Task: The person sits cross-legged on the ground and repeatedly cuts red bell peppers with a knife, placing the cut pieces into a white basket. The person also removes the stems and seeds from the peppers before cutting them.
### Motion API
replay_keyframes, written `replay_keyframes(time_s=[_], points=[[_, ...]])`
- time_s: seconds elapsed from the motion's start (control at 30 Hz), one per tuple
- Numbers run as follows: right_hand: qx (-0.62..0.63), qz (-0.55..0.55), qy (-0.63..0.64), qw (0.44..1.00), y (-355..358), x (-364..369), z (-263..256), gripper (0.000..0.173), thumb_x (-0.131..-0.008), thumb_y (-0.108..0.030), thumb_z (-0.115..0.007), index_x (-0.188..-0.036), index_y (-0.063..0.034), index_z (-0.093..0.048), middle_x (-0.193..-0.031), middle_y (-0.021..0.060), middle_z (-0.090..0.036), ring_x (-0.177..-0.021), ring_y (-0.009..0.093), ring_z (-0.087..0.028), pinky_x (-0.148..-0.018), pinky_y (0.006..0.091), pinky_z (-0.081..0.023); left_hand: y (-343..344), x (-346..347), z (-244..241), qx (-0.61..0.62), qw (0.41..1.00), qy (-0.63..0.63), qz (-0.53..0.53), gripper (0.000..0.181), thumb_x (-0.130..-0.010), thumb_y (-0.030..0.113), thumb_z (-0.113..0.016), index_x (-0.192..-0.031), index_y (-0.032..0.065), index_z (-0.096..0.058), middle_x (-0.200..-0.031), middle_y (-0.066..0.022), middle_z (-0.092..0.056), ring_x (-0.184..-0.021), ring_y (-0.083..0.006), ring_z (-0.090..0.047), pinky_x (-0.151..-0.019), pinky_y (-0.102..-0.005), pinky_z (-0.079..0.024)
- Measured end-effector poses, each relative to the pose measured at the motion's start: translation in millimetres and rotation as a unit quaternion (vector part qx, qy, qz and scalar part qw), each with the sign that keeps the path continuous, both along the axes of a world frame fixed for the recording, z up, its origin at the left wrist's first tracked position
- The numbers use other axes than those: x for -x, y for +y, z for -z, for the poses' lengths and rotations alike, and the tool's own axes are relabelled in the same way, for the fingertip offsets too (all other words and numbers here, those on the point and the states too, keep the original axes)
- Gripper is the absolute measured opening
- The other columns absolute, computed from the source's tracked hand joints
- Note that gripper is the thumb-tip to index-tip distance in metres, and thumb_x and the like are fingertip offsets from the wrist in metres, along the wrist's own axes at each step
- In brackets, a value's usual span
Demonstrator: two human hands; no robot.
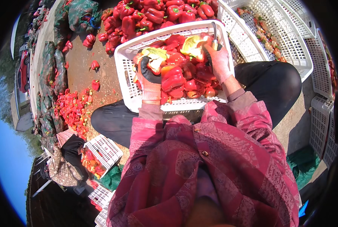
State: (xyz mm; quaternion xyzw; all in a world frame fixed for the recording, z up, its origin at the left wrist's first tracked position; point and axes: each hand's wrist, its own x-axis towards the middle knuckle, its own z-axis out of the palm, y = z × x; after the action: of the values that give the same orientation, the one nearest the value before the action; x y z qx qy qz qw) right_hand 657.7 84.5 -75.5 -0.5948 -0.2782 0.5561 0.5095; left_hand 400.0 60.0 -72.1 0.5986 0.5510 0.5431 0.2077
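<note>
A white plastic crate (173,107) rests before me between my bent legs, partly filled with red bell peppers (173,79), some cut open. My left hand (149,78), in a worn glove with dark fingertips, holds an opened pepper piece (155,58) at the crate's left side, its pale inside showing. At the right side, my right hand (218,61), gloved too, grips the handle of a knife (215,31) with a curved blade pointing away from me. Touching that hand is another opened pepper half (192,46) with a yellowish inside; how the fingers hold it is partly hidden.
Whole red peppers (156,14) are heaped beyond the crate. White crates (245,37) stand at the right, one with pepper scraps (268,42). Filled green mesh sacks (47,65) line the left. A person (65,167) sits at lower left beside a tipped crate (108,150).
</note>
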Motion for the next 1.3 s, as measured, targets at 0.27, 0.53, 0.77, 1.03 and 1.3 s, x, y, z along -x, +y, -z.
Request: replay_keyframes(time_s=[0.27,0.53,0.77,1.03,1.3], points=[[-0.062,-0.186,-0.236,0.952,4.8,-0.7,-7.3,0.033,-0.083,-0.023,-0.077,-0.107,-0.0025,-0.068,-0.098,0.0117,-0.072,-0.089,0.024,-0.068,-0.080,0.0376,-0.053,-8.6,-4.2,-51.1,0.069,0.996,0.021,0.048,0.034,-0.094,0.004,-0.063,-0.127,-0.0041,-0.058,-0.124,-0.0148,-0.062,-0.107,-0.0185,-0.063,-0.094,-0.0317,-0.053],[-0.156,-0.281,-0.049,0.945,-3.8,19.3,-52.7,0.029,-0.085,-0.017,-0.075,-0.109,-0.0020,-0.067,-0.086,0.0037,-0.067,-0.077,0.011,-0.061,-0.069,0.0306,-0.052,-0.6,-32.3,-43.7,0.263,0.927,-0.239,0.120,0.044,-0.086,0.010,-0.072,-0.128,0.0000,-0.060,-0.116,-0.0081,-0.067,-0.101,-0.0159,-0.065,-0.091,-0.0295,-0.052],[-0.201,-0.251,-0.112,0.940,-7.2,25.0,-57.2,0.025,-0.084,-0.017,-0.072,-0.102,-0.0012,-0.065,-0.086,0.0107,-0.068,-0.078,0.020,-0.065,-0.072,0.0353,-0.052,2.1,-34.7,7.8,0.240,0.941,-0.193,0.140,0.013,-0.088,0.004,-0.063,-0.100,0.0017,-0.067,-0.108,-0.0115,-0.069,-0.097,-0.0211,-0.067,-0.087,-0.0296,-0.053],[-0.301,-0.188,-0.278,0.893,-13.8,27.0,-63.5,0.031,-0.081,-0.017,-0.074,-0.107,-0.0044,-0.064,-0.104,0.0153,-0.068,-0.095,0.033,-0.067,-0.083,0.0416,-0.053,-4.6,-48.6,0.7,0.214,0.959,-0.135,0.124,0.038,-0.087,0.010,-0.059,-0.123,0.0004,-0.058,-0.117,-0.0148,-0.065,-0.108,-0.0284,-0.064,-0.097,-0.0413,-0.052],[-0.193,-0.161,-0.257,0.933,-2.2,0.9,-56.9,0.032,-0.083,-0.020,-0.073,-0.108,-0.0022,-0.064,-0.096,0.0169,-0.069,-0.091,0.031,-0.068,-0.081,0.0389,-0.052,-6.3,8.6,-24.8,0.198,0.939,-0.278,0.045,0.036,-0.089,0.009,-0.068,-0.122,0.0000,-0.060,-0.133,-0.0163,-0.058,-0.110,-0.0250,-0.065,-0.096,-0.0372,-0.053]])
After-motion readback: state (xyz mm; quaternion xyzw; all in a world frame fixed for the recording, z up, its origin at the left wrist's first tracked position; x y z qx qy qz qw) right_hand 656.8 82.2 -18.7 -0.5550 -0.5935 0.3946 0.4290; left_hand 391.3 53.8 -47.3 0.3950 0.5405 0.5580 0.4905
